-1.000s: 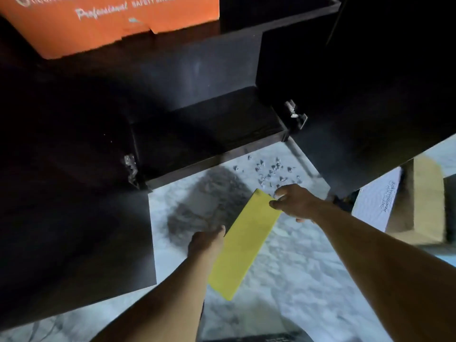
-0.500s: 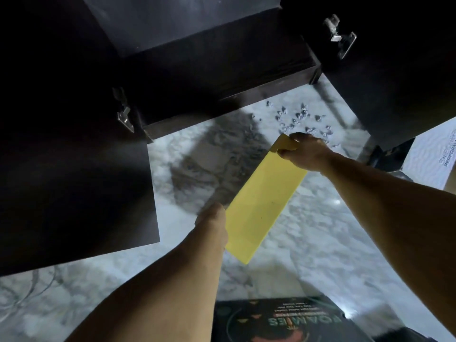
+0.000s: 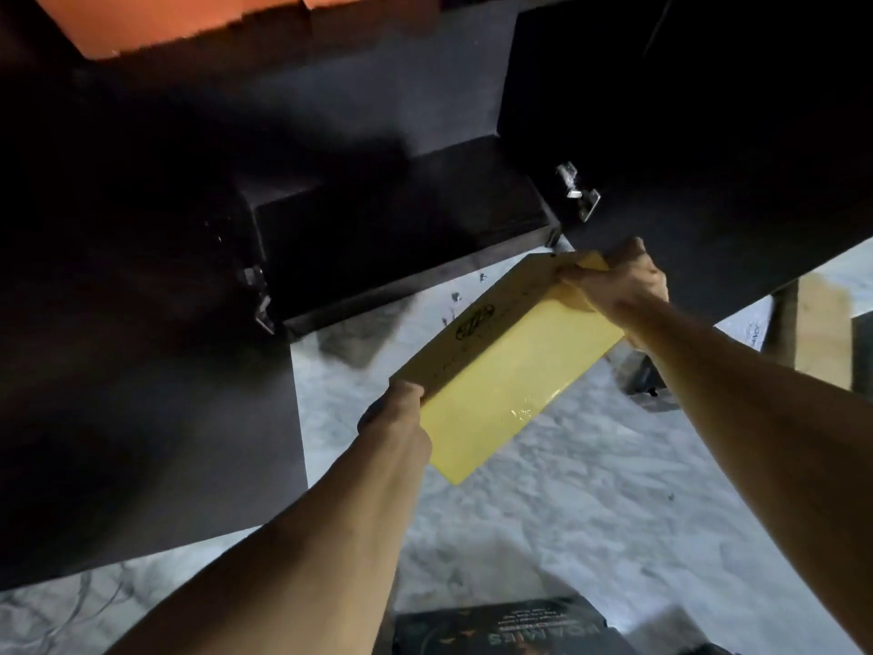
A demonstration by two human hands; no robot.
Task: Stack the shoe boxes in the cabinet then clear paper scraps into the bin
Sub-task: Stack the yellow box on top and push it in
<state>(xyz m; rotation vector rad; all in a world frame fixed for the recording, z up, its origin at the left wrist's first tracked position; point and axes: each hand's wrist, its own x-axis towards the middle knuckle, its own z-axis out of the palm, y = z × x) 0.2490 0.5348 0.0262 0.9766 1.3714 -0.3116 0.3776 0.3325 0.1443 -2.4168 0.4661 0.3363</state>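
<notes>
A yellow shoe box (image 3: pixel 505 371) hangs in the air above the marble floor, tilted so its long side with a dark logo faces up-left. My left hand (image 3: pixel 397 418) grips its near end and my right hand (image 3: pixel 619 286) grips its far end, close to the lower shelf (image 3: pixel 401 238) of the dark cabinet. An orange shoe box (image 3: pixel 189 21) sits on the shelf above, at the top left. A few small paper scraps (image 3: pixel 456 297) lie on the floor just in front of the cabinet; the yellow box hides the others.
Two open cabinet doors flank the opening, the left door (image 3: pixel 141 418) and the right door (image 3: pixel 708 158), with metal hinges. A dark printed box (image 3: pixel 510 628) lies on the floor at the bottom edge. A white box and a tan box (image 3: pixel 822 338) stand at the right.
Both hands have lifted the yellow box off the floor and carried it up toward the cabinet's lower shelf. It is now tilted and covers most of the scraps.
</notes>
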